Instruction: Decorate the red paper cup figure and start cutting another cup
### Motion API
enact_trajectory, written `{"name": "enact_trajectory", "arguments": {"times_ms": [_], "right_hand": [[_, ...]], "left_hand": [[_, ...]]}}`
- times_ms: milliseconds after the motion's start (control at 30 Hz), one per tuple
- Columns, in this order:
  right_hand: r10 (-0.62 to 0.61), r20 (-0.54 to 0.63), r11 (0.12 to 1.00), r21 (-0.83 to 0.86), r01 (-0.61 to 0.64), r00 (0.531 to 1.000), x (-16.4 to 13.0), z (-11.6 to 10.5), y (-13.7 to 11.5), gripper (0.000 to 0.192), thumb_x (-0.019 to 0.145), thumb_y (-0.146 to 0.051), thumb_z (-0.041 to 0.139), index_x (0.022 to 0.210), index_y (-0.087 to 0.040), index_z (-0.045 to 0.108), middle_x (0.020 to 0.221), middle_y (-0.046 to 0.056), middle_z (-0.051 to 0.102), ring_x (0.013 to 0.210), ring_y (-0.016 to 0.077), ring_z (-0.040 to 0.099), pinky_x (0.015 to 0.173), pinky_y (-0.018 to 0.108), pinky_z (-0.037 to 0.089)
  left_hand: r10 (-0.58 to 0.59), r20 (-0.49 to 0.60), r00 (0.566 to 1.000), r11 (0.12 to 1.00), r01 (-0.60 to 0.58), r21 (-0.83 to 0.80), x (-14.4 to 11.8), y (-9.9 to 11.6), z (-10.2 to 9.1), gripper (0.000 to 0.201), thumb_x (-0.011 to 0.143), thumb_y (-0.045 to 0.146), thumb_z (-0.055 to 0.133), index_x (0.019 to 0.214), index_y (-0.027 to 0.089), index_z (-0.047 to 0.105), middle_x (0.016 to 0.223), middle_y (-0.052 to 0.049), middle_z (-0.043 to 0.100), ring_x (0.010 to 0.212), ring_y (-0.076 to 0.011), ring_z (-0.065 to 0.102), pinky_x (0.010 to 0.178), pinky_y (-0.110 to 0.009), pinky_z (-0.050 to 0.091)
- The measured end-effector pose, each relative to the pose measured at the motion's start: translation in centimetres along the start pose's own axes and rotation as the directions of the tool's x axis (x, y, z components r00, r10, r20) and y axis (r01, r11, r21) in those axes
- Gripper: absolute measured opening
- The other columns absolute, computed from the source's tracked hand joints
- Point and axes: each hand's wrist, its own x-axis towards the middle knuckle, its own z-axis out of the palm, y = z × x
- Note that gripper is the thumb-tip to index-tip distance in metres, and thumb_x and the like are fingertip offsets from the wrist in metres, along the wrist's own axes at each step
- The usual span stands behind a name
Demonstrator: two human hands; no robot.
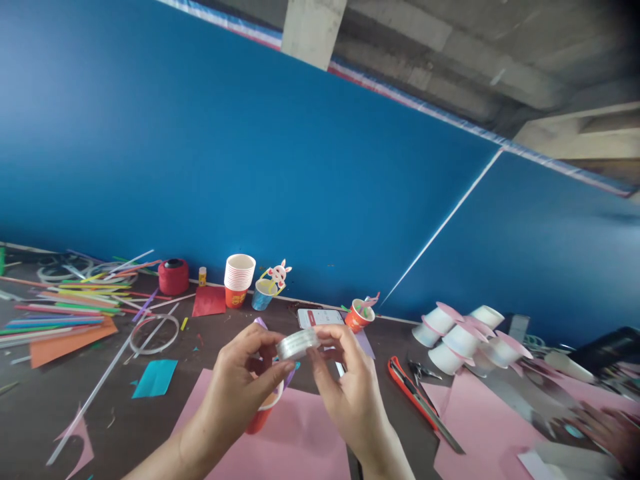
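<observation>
Between my two hands is a roll of clear tape (pixel 299 344), held up over the table. My left hand (pixel 245 373) pinches its left edge with thumb and fingers. On the right edge, the thumb and fingers of my right hand (pixel 345 367) close on it too. Below and behind my left hand stands a red paper cup (pixel 260 420), partly hidden, with purple strips at its rim. The cup rests on a pink paper sheet (pixel 310 440).
Colourful strips (pixel 75 307) are heaped at the left, near a red spool (pixel 173 277). Stacked paper cups (pixel 239 280) and a phone (pixel 320 318) lie along the blue wall. At the right are an orange utility knife (pixel 413 393), white cups (pixel 460 337) and another person's hand (pixel 610 427).
</observation>
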Motion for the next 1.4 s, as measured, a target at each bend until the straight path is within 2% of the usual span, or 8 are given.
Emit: {"name": "enact_trajectory", "arguments": {"times_ms": [200,367,533,800,1000,1200,1300,1400], "right_hand": [[-0.139,-0.074,0.984,-0.121,0.13,0.987,-0.1,0.3,0.0,0.022,0.081,-0.017,0.052,0.102,-0.021,0.047,0.099,0.006,0.052,0.087,0.0171,0.053,0.073,0.031,0.046],[-0.188,-0.042,0.962,-0.207,0.176,0.981,-0.2,0.4,-0.3,0.027,0.082,-0.014,0.049,0.107,-0.022,0.048,0.103,0.006,0.053,0.093,0.0177,0.053,0.081,0.033,0.044],[-0.2,0.032,0.97,-0.136,0.203,0.979,-0.2,0.0,-0.7,0.027,0.084,-0.011,0.044,0.107,-0.023,0.048,0.102,0.004,0.057,0.097,0.0169,0.053,0.084,0.031,0.042],[-0.028,0.187,0.999,0.044,0.02,0.982,-0.3,-0.6,-1.6,0.022,0.084,-0.023,0.048,0.106,-0.024,0.046,0.095,0.003,0.058,0.085,0.0158,0.056,0.075,0.028,0.045],[0.085,0.331,0.949,0.261,-0.177,0.94,0.0,-1.0,-2.3,0.021,0.082,-0.025,0.051,0.102,-0.022,0.044,0.098,0.004,0.056,0.082,0.0141,0.057,0.071,0.026,0.048],[0.096,0.263,0.898,0.392,-0.198,0.96,0.5,-0.9,-1.7,0.016,0.085,-0.027,0.047,0.097,-0.019,0.041,0.087,0.004,0.056,0.075,0.0127,0.055,0.065,0.025,0.047],[0.106,0.237,0.924,0.335,-0.183,0.966,0.5,-0.9,-1.2,0.013,0.086,-0.029,0.045,0.095,-0.019,0.043,0.08,0.002,0.054,0.07,0.0117,0.053,0.06,0.022,0.044],[0.078,0.148,0.96,0.254,-0.114,0.986,0.4,-0.8,-0.9,0.011,0.086,-0.028,0.046,0.092,-0.019,0.047,0.082,0.002,0.053,0.073,0.0121,0.053,0.062,0.022,0.044]], "left_hand": [[0.005,0.053,0.999,0.999,-0.003,-0.043,-0.2,0.5,0.2,0.011,0.068,0.019,0.063,0.077,0.017,0.058,0.085,-0.002,0.059,0.056,-0.0071,0.05,0.045,-0.017,0.04],[-0.05,0.115,0.992,0.995,0.06,-0.085,-0.6,0.7,0.4,0.015,0.065,0.019,0.065,0.074,0.017,0.053,0.081,0.0,0.06,0.055,-0.0067,0.049,0.047,-0.018,0.039],[-0.009,0.086,0.996,0.994,0.019,-0.109,-0.6,0.1,0.7,0.024,0.064,0.029,0.067,0.072,0.017,0.049,0.085,-0.002,0.054,0.058,-0.008,0.048,0.045,-0.019,0.037],[0.098,0.06,0.993,0.994,-0.101,0.038,-0.5,0.2,0.5,0.029,0.064,0.033,0.069,0.067,0.017,0.045,0.085,-0.002,0.049,0.057,-0.0075,0.041,0.047,-0.02,0.036],[0.153,0.083,0.985,0.979,-0.162,0.121,-0.5,0.6,0.2,0.026,0.063,0.031,0.069,0.071,0.017,0.049,0.106,-0.008,0.047,0.086,-0.0179,0.052,0.063,-0.027,0.044],[0.033,0.24,0.97,0.992,-0.002,-0.127,-0.3,0.9,-0.1,0.025,0.065,0.021,0.066,0.088,0.02,0.055,0.112,-0.007,0.051,0.096,-0.0195,0.053,0.07,-0.029,0.048],[-0.096,0.273,0.957,0.97,0.152,-0.191,-0.1,0.8,-0.1,0.027,0.068,0.018,0.061,0.094,0.021,0.056,0.111,-0.007,0.053,0.088,-0.0175,0.056,0.067,-0.028,0.049],[-0.143,0.249,0.958,0.966,0.19,-0.177,0.1,0.3,0.1,0.027,0.065,0.022,0.065,0.091,0.019,0.058,0.1,-0.007,0.057,0.078,-0.0162,0.057,0.062,-0.028,0.049]]}}
